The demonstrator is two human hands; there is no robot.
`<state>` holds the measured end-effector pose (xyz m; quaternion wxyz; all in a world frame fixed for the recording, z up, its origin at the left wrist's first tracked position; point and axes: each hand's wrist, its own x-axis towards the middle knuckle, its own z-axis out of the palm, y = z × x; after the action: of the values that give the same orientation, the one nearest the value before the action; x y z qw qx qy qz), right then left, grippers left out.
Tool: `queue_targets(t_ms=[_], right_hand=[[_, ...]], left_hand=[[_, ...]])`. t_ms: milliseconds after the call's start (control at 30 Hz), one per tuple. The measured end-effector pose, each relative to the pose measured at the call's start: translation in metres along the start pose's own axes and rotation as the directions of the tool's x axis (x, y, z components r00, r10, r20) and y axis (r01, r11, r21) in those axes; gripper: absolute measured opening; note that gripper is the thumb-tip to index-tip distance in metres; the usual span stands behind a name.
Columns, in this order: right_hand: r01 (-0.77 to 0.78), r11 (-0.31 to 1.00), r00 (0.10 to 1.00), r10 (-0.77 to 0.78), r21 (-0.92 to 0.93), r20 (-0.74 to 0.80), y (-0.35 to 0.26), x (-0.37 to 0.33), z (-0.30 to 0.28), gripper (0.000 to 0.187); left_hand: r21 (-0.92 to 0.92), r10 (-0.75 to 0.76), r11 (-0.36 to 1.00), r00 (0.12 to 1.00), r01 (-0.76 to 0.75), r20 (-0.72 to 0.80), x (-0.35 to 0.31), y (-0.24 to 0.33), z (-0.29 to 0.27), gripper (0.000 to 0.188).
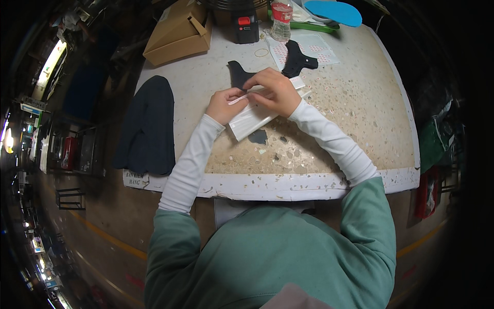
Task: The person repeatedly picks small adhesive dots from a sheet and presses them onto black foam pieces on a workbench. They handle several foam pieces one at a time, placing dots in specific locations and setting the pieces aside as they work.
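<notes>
My left hand [225, 106] is closed, its thumb and fingers pinching a thin white strip [237, 99]. Close beside it, my right hand [277, 92] curls its thumb and forefinger inward near the strip's end; what sits between those fingertips is hidden. Beneath both hands lies a flat white folded sheet or sleeve [253, 123], set at a slant. A dark curved piece [239, 73] shows just beyond the fingers, partly covered by my right hand. Farther right rests a black three-armed flat piece [298, 61] by a sheet of small red-printed labels [321, 50].
A cardboard box [179, 36], a black battery-like block [246, 28] and a clear bottle [281, 23] stand at the back, near a blue oval piece [334, 11]. Dark padded pieces [149, 129] lie along the left edge. Label scraps stick to the worn tabletop [355, 123].
</notes>
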<state>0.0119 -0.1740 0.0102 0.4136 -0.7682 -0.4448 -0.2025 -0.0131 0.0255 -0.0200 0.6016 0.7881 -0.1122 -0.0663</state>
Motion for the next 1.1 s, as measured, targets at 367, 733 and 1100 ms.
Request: queue_targets(t_ms=[367, 733, 1100], right_hand=[[0.103, 0.972, 0.994, -0.096, -0.212, 0.046, -0.005, -0.006, 0.005, 0.046], [-0.25, 0.964, 0.961, 0.236, 0.093, 0.143, -0.004, 0.003, -0.014, 0.064], [-0.047, 0.998, 0.997, 0.045, 0.038, 0.06, -0.004, -0.001, -0.001, 0.063]], left_hand=[[-0.113, -0.076, 0.99, 0.997, 0.078, 0.019, 0.003, -0.006, -0.001, 0.015], [0.321, 0.072, 0.945, 0.997, -0.068, -0.003, -0.004, 0.012, -0.002, 0.02], [-0.157, -0.022, 0.987, 1.0, 0.021, -0.005, 0.0, 0.0, -0.005, 0.022]])
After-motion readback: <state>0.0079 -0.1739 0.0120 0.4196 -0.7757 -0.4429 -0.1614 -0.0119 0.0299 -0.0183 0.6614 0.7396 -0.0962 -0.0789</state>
